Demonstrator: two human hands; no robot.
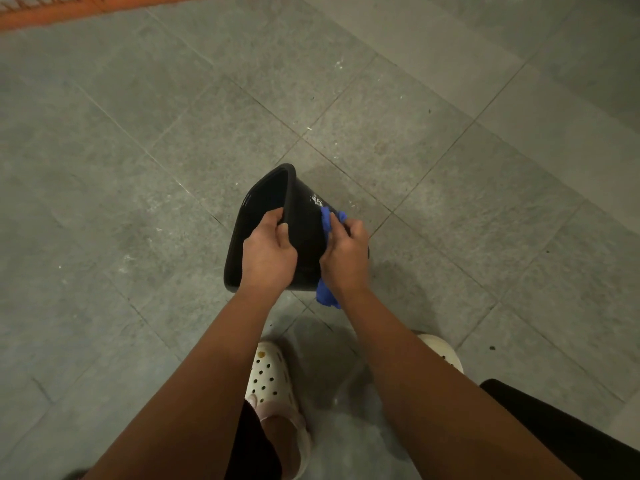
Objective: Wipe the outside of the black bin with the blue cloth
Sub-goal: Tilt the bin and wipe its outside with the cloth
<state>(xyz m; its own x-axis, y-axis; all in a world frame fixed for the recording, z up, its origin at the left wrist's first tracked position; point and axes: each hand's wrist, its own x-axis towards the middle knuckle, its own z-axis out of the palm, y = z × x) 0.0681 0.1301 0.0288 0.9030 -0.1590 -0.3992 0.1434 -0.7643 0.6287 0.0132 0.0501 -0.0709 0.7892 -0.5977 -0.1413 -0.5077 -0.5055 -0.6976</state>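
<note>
bin: black bin point(306, 237) tipped over, mouth facing left and towards us, above the grey tile floor point(138, 150); we can't tell if it touches.
left hand: left hand point(268, 251) grips the near rim, fingers point(272, 218) hooked inside, thumb on the outer wall.
right hand: right hand point(346, 252) has fingers curled on the blue cloth point(328, 220), pressing it against the bin's outer wall.
cloth: bunched, ends sticking out above and below the hand.
marks: white smears point(317, 200) on the wall just above the cloth.
feet: white clogs point(270, 372) below.
</note>
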